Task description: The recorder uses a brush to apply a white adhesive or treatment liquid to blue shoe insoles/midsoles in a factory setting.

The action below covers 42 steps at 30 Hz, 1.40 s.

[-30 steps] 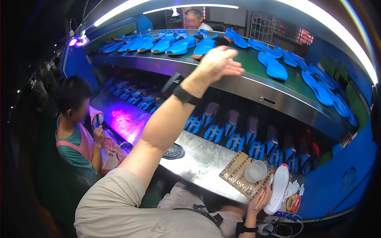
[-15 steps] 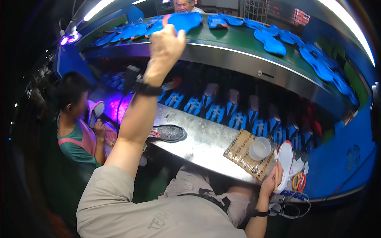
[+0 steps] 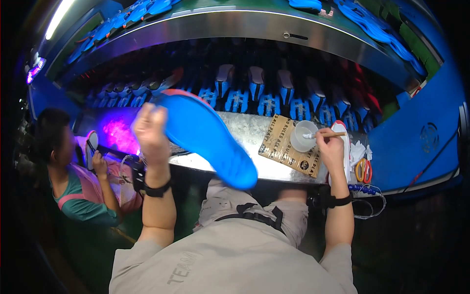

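My left hand (image 3: 151,130) is closed on one edge of a blue insole (image 3: 205,132) with a red-orange end, held up over the bench's near edge. Pinched in my right hand (image 3: 331,149) is a brush with a wooden handle (image 3: 337,134); its white-coated end dips inside a translucent plastic cup (image 3: 303,141). Under the cup lies a flat piece of printed brown cardboard (image 3: 276,142). Just right of my right hand, a white shoe sole with a red rim (image 3: 346,164) rests partly hidden. Behind the insole, a dark sole (image 3: 179,150) is mostly covered.
A metal bench (image 3: 238,128) spans the front. Behind it are several shoes on blue holders (image 3: 269,104). Above runs a green conveyor (image 3: 264,7) carrying blue insoles. Scissors (image 3: 364,171) and crumpled white tissue (image 3: 358,153) lie at right. A co-worker (image 3: 78,181) sits at left holding a shoe.
My left hand has come down from the conveyor, bringing the blue insole toward me. The right hand has moved from beside the white sole to the cup, with the brush in it.
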Motion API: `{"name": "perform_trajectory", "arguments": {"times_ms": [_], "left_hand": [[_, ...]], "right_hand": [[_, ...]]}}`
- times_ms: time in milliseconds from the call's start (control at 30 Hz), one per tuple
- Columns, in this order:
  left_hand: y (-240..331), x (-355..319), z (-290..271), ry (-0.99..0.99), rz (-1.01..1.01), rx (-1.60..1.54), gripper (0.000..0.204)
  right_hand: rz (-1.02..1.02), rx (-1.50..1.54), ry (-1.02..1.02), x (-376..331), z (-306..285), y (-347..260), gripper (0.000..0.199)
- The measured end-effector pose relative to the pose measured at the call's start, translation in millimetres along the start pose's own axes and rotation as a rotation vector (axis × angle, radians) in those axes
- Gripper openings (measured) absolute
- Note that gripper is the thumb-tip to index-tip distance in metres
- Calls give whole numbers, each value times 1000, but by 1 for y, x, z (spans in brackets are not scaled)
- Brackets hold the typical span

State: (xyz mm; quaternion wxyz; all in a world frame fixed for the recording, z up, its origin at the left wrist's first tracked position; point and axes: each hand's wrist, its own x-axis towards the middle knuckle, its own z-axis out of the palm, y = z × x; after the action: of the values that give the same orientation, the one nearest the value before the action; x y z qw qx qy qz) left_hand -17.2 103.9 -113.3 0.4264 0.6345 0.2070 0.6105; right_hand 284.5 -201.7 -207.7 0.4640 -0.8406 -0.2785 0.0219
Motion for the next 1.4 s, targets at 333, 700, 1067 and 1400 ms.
{"name": "perform_trajectory", "arguments": {"times_ms": [333,700,1067,1400], "left_hand": [[-50,-164,-2,-955,-1264,-1067,65],[-42,-158,-2,-917,-1258,-1028,70],[-22,-151,7,-922,-1196,-952,66],[-19,-143,5,-955,-1222,-908,67]], "right_hand": [[-56,53,91,-7,0,-8,15],[-79,395,-22,-66,10,-36,17],[-249,353,-217,-85,29,-66,16],[-157,421,-129,-85,36,-76,12]]}}
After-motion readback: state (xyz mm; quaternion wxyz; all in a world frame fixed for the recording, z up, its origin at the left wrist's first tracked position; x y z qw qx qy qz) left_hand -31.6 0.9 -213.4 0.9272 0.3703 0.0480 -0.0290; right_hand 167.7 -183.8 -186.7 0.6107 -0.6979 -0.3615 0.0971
